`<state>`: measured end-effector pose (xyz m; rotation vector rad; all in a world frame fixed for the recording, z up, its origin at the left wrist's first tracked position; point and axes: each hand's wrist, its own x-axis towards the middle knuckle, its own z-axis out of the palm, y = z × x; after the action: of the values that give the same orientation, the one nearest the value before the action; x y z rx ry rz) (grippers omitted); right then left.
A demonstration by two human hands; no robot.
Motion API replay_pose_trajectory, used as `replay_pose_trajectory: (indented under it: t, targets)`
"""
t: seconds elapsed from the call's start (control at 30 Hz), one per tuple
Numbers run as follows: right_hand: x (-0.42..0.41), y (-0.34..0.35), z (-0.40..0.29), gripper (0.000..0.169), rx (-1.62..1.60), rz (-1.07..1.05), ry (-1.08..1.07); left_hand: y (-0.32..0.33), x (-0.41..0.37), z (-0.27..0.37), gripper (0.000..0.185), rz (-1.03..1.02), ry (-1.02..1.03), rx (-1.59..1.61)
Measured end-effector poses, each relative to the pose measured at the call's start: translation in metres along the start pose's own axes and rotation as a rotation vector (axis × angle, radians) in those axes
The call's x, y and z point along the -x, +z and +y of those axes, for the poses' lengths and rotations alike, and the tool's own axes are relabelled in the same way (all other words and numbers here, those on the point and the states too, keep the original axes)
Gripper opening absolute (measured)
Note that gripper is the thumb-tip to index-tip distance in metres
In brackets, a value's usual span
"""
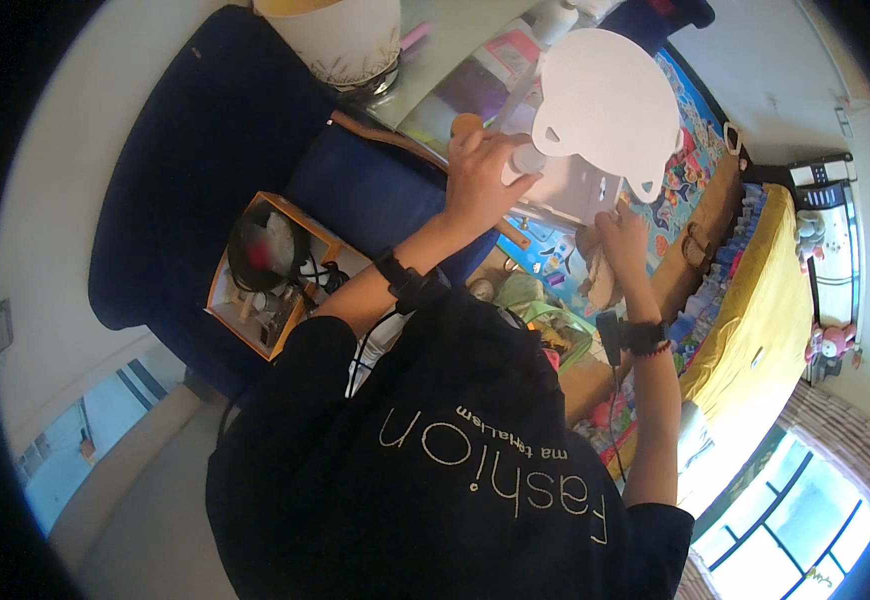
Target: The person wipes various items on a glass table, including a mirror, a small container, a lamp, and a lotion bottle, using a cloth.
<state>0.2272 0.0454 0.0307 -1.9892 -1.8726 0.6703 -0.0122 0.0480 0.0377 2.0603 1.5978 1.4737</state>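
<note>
My left hand [480, 176] is closed around a small pale cylindrical container [529, 159], near a pale pink tray or box [566, 187]. A round orange-brown piece [467, 124] shows just beyond its fingers; whether the hand holds it is unclear. My right hand [624, 236] is at the right front corner of the tray or box, fingers bent; its grip is partly hidden. Below it is a brown, crumpled-looking thing [600, 281]. Over the tray or box stands a white panel with two cat-like ears [607, 97].
A blue chair [375, 180] with a wooden armrest stands at the left, beside an orange-edged open box [277, 349] with cables and small items. A white pot [337, 41] stands on the table. At the right are a patterned blue mat [675, 195] and a yellow-covered bed [757, 300].
</note>
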Motion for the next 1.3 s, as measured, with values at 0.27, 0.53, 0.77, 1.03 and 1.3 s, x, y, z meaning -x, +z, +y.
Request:
replay_pose_trajectory:
  t: [0.27, 0.53, 0.77, 1.03, 1.3]
  targets:
    - [0.032, -0.037, -0.063, 0.031, 0.281, -0.029, -0.118, 0.012, -0.001, -0.014, 0.044, -0.097, 0.008, -0.205]
    - [-0.008, 0.005, -0.077, 0.036, 0.156, -0.124, -0.299, 0.008, -0.007, -0.01, 0.039, -0.188, -0.079, -0.347]
    - [-0.055, 0.007, -0.084, 0.038, -0.22, -0.541, -0.168, 0.011, -0.009, -0.026, 0.039, -0.217, -0.044, -0.263]
    - [-0.05, 0.007, -0.06, 0.021, -0.775, -0.631, -0.327, -0.002, -0.002, -0.025, 0.043, -0.22, -0.058, -0.104]
    - [-0.055, 0.006, -0.064, 0.023, -0.814, -0.69, -0.272, 0.0, -0.013, -0.065, 0.072, -0.256, -0.381, 0.361]
